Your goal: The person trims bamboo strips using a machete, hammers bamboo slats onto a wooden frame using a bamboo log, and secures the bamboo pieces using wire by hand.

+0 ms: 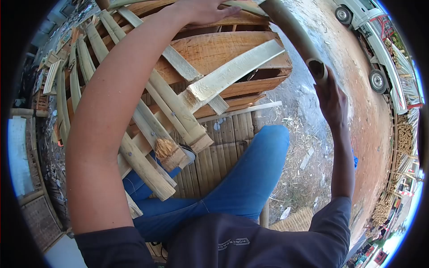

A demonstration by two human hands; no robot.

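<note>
My right hand (333, 100) is wrapped round the near end of a thick bamboo pole (292, 33), whose hollow end faces me. The pole slants away to the upper left. My left hand (203, 11) reaches across the stacked timber at the top edge, fingers stretched out, near a thin bamboo strip (248, 6); part of this hand is cut off by the frame. Below it lie brown wooden boards (214, 47). A pale split bamboo piece (237, 73) rests across them, over another pale strip (181, 62).
Several bamboo slats (149, 172) with cut ends jut toward my bent legs (257, 169). Beneath is a bamboo-slat platform (219, 163). Shavings lie on the ground (297, 129) to the right. A parked truck (380, 53) stands at the upper right.
</note>
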